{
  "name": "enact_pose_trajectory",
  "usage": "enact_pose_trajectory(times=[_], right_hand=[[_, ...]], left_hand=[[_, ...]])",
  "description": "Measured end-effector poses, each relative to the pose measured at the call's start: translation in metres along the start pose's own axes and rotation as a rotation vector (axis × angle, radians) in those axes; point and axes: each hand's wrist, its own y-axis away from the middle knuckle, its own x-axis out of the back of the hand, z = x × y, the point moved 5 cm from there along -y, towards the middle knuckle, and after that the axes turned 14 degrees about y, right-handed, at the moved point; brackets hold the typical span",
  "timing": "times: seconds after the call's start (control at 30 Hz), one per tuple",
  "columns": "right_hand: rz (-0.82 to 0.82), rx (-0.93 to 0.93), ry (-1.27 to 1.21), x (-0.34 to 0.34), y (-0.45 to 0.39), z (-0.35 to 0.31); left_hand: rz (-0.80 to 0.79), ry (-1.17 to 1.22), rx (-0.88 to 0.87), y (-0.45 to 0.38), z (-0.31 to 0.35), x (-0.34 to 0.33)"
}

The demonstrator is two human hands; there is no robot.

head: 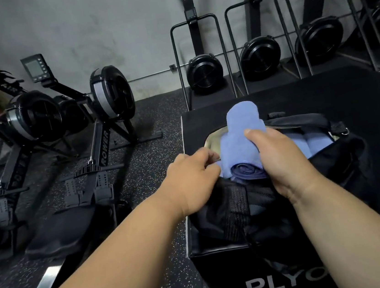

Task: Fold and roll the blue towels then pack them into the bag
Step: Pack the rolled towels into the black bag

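From my seat, much of the open black fabric duffel bag (325, 165) is hard to read: its near side melts into dark mesh and folds, and I cannot trace where the bag ends and the black padded plyo box (223, 266) under it begins. The box's white lettering is cut off by my right arm. My left hand (189, 179) has its fingers curled at the bag's opening beside the towel, but the fingertips are blurred and tucked out of sight, so I cannot tell whether they pinch the bag's edge, the towel, or nothing. My right hand (281, 156) grips the rolled light-blue terry towel (243, 142), thumb over the top and fingers wrapped round its right side. The roll stands tilted over the bag's mouth, its far end poking up above the rim, its near end showing a darker blue spiral of layers. Behind my right hand, more light-blue rolled towels (304, 144) lie inside the bag, partly hidden by it; I cannot count them. A pale lining shows at the bag's left rim. On the speckled rubber floor (148, 125) to the left stand black rowing machines (99, 112), their ends cut off by the frame.
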Motion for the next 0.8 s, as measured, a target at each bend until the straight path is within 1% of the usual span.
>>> enact_pose_trajectory(times=[0.07,0.13,0.27,0.33,0.4,0.47,0.53,0.6,0.63,0.73,0.8], right_hand=[[0.010,0.003,0.046,0.004,-0.001,0.003],[-0.007,-0.008,0.102,0.003,-0.002,0.006],[-0.072,-0.008,0.278,-0.004,-0.001,0.013],[-0.119,0.013,0.349,-0.006,-0.001,0.014],[-0.147,0.024,0.404,-0.005,-0.002,0.013],[-0.158,0.026,0.426,-0.004,-0.001,0.013],[-0.156,0.027,0.426,-0.004,0.001,0.013],[-0.165,0.027,0.419,-0.005,0.004,0.012],[-0.169,0.029,0.414,-0.005,0.005,0.011],[-0.169,0.051,0.425,-0.007,0.007,0.006],[-0.176,0.065,0.460,-0.012,0.008,0.001]], left_hand=[[-0.090,-0.183,0.071,-0.002,-0.011,-0.009],[-0.102,-0.271,0.073,-0.005,-0.020,-0.013],[0.041,-0.453,0.009,-0.013,-0.029,-0.007],[0.111,-0.500,-0.005,-0.015,-0.029,-0.006],[0.158,-0.496,0.005,-0.018,-0.028,-0.004],[0.182,-0.424,0.031,-0.026,-0.028,-0.002],[0.137,-0.322,0.089,-0.037,-0.031,0.000],[0.042,-0.314,0.135,-0.049,-0.032,-0.003],[0.034,-0.311,0.133,-0.054,-0.033,-0.003],[0.109,-0.193,0.068,-0.061,-0.034,0.002],[0.152,-0.100,-0.030,-0.060,-0.031,0.006]])
